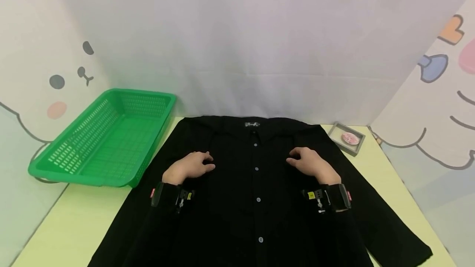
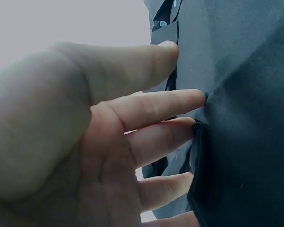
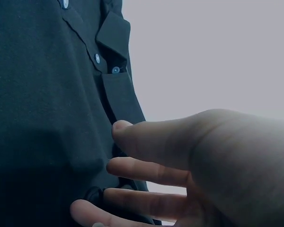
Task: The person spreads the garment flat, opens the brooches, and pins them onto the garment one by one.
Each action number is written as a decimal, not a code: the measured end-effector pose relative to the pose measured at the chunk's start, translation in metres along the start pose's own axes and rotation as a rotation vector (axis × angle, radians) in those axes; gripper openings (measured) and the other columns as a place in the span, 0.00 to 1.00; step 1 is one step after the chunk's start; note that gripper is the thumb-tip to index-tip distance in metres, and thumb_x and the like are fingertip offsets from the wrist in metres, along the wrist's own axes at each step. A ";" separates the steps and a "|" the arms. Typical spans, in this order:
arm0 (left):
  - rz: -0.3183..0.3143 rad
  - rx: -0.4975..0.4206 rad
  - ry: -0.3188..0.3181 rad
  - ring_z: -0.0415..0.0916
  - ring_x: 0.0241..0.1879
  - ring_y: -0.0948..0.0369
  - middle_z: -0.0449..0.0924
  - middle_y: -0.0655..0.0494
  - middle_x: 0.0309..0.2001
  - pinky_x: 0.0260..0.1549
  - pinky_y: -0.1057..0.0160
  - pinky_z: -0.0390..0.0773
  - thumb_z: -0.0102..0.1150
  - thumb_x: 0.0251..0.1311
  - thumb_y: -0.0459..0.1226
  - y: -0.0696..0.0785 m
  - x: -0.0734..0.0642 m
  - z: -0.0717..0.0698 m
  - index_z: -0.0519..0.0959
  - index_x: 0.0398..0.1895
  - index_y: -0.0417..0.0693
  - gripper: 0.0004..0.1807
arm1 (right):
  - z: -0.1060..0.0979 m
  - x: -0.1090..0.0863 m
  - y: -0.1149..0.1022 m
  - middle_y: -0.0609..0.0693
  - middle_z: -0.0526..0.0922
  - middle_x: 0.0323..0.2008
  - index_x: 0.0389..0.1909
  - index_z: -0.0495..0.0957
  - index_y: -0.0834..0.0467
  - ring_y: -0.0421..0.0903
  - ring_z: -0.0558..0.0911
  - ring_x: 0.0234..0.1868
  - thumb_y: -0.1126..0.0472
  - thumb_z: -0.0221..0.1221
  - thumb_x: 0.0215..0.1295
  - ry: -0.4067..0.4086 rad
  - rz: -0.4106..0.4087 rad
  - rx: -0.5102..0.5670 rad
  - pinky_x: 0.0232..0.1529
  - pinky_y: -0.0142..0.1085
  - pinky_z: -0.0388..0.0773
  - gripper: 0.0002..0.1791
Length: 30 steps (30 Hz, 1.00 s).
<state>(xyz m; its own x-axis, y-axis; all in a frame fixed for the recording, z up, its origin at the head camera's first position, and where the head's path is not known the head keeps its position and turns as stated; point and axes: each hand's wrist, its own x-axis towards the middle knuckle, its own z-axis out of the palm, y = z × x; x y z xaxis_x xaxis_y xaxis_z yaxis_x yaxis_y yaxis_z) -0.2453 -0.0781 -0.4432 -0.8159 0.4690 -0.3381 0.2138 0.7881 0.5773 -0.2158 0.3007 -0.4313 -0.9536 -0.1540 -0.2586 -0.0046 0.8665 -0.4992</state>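
A black button-up shirt (image 1: pixel 233 188) lies spread on the table, its collar at the far end and a row of pale buttons (image 1: pixel 257 169) down the middle. On the left part of its chest is my left hand (image 1: pixel 190 165), thumb and fingers apart. In the left wrist view, its fairly straight fingers (image 2: pixel 161 139) reach to the dark cloth. My right hand (image 1: pixel 311 164) is over the opposite side of the chest, fingertips right at the fabric. The right wrist view has its thumb (image 3: pixel 151 139) extended beside a folded edge of the shirt. Both hands have only cloth by their fingertips.
A green plastic basket (image 1: pixel 107 183) stands at the left, beside the shirt's shoulder. At the back right sits a small grey-rimmed tray (image 1: pixel 345 149) holding a pink object (image 1: pixel 350 138). The pale yellow table (image 1: pixel 67 221) meets a white curtain behind and patterned walls at both sides.
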 end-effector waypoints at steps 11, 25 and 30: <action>0.000 0.002 0.005 0.71 0.66 0.40 0.67 0.36 0.72 0.66 0.44 0.72 0.51 0.79 0.40 0.004 0.010 -0.017 0.66 0.75 0.40 0.26 | -0.009 0.001 -0.003 0.71 0.73 0.63 0.69 0.69 0.69 0.66 0.76 0.60 0.58 0.52 0.81 0.053 -0.049 -0.024 0.58 0.56 0.76 0.24; 0.065 0.179 0.106 0.65 0.72 0.41 0.64 0.37 0.76 0.70 0.44 0.69 0.50 0.80 0.42 0.043 0.047 -0.088 0.58 0.80 0.41 0.32 | -0.052 0.061 -0.036 0.68 0.81 0.57 0.64 0.74 0.68 0.64 0.80 0.58 0.61 0.53 0.80 0.073 -0.292 -0.021 0.58 0.54 0.79 0.20; 0.048 0.259 0.170 0.68 0.70 0.43 0.68 0.40 0.74 0.70 0.46 0.69 0.51 0.79 0.40 0.045 0.076 -0.101 0.63 0.77 0.42 0.28 | -0.058 0.093 -0.038 0.71 0.78 0.59 0.64 0.73 0.71 0.67 0.77 0.62 0.63 0.52 0.81 0.063 -0.293 0.000 0.64 0.55 0.75 0.20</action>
<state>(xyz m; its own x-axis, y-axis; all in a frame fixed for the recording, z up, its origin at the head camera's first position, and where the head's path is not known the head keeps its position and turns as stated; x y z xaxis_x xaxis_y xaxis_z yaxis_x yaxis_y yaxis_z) -0.3524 -0.0471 -0.3678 -0.8749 0.4523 -0.1730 0.3665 0.8519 0.3740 -0.3218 0.2811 -0.3882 -0.9285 -0.3676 -0.0519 -0.2821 0.7895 -0.5451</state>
